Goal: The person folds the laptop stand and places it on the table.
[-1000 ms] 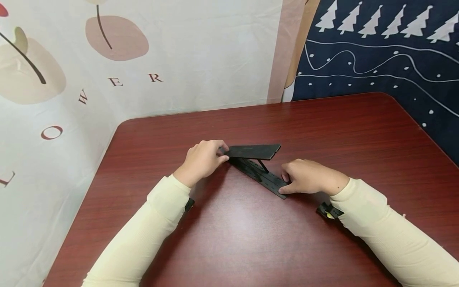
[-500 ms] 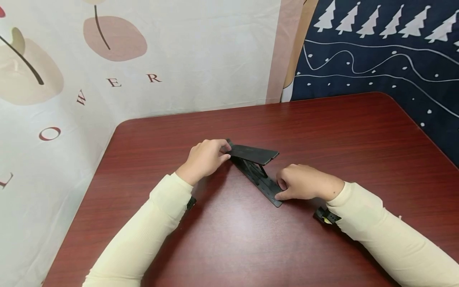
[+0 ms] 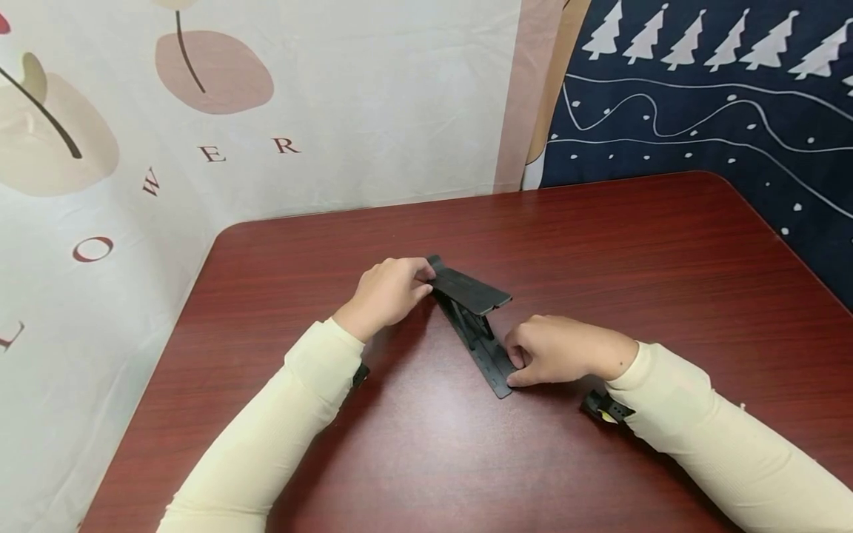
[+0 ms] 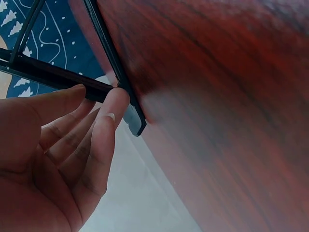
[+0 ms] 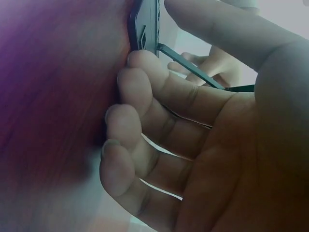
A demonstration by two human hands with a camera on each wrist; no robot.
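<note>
A black folding stand [image 3: 473,290] rests on the table, its upper plate tilted up from a long base [image 3: 492,364] by thin struts. At the far, joined end, my left hand [image 3: 389,291] pinches the stand between thumb and fingers; the left wrist view shows those fingertips [image 4: 116,99] on the hinge end. Close to the base's near end, my right hand [image 3: 560,349] holds the edge with thumb and curled fingers. In the right wrist view the fingers bend beside the base [image 5: 149,24] and the thumb stands above; the exact contact is partly hidden.
The dark red wooden table [image 3: 400,459] runs back to a pale printed curtain [image 3: 386,96] and a navy cloth with white trees [image 3: 693,111]. Dark straps with small devices [image 3: 606,407] sit at the wrists.
The stand has turned clockwise on the table, its near end swinging toward me and left. My right hand moved along with that end; my left hand shifted slightly right.
</note>
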